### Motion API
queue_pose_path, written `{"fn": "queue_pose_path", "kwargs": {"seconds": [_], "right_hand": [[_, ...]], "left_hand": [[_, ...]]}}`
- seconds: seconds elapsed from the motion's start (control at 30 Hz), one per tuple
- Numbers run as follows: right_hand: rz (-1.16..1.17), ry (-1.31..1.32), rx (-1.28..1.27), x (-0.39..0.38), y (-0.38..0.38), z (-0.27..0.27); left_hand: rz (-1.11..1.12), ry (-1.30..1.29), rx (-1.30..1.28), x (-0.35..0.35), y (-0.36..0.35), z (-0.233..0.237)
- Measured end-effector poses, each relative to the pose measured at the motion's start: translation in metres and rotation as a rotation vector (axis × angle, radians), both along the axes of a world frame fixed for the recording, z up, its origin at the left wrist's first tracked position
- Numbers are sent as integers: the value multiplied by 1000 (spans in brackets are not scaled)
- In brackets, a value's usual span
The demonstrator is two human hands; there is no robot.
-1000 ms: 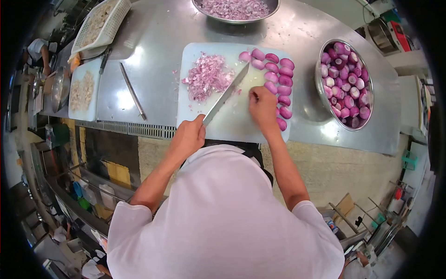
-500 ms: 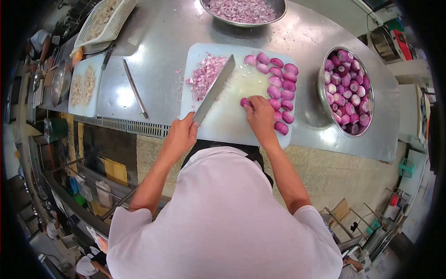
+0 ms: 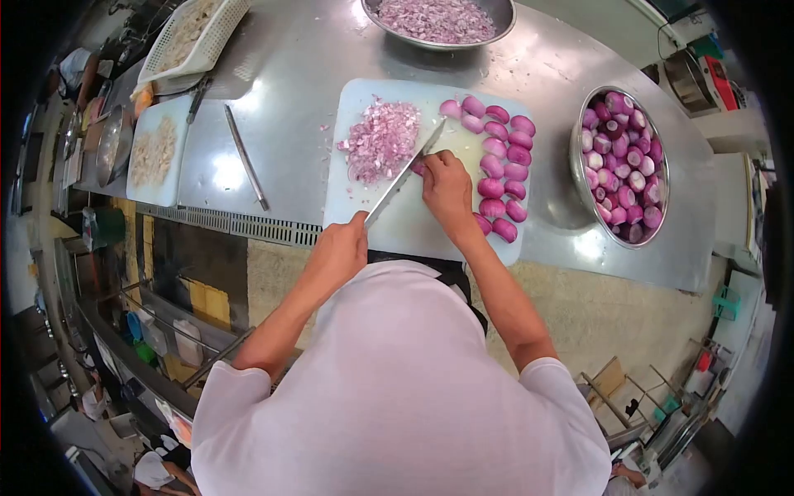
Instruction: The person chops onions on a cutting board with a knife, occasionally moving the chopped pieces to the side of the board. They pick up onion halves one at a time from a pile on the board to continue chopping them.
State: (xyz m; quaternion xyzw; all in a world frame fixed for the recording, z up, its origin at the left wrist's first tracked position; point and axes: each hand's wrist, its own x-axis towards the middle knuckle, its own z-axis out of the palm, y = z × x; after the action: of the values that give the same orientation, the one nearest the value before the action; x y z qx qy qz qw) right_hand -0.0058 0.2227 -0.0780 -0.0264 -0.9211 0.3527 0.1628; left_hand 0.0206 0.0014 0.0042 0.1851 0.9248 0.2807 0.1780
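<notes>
My left hand grips the handle of a kitchen knife, its blade slanting up and to the right over a white cutting board. Close beside the blade, my right hand has its fingers closed on a red onion half, mostly hidden under the fingertips. Left of the blade lies a pile of chopped onion. Peeled onion halves stand in rows along the board's right side, near my right hand.
A metal bowl of peeled onions stands at the right, and a bowl of chopped onion at the back. To the left are a metal rod, a second board with pale chopped pieces, and a white basket.
My right hand has moved left with the onion half. The knife has turned edge-down and come right, beside the onion; my left hand has shifted slightly right.
</notes>
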Motion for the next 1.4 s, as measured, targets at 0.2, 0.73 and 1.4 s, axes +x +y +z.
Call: {"fn": "queue_pose_path", "kwargs": {"seconds": [0.2, 0.73, 1.4], "right_hand": [[-18, -5, 14, 4, 1, -2], [-42, 66, -71, 4, 0, -7], [-84, 43, -132, 12, 1, -3]], "left_hand": [[-39, -25, -43, -3, 1, 4], [-69, -76, -17, -6, 4, -3], [-117, -127, -51, -10, 12, -2]]}}
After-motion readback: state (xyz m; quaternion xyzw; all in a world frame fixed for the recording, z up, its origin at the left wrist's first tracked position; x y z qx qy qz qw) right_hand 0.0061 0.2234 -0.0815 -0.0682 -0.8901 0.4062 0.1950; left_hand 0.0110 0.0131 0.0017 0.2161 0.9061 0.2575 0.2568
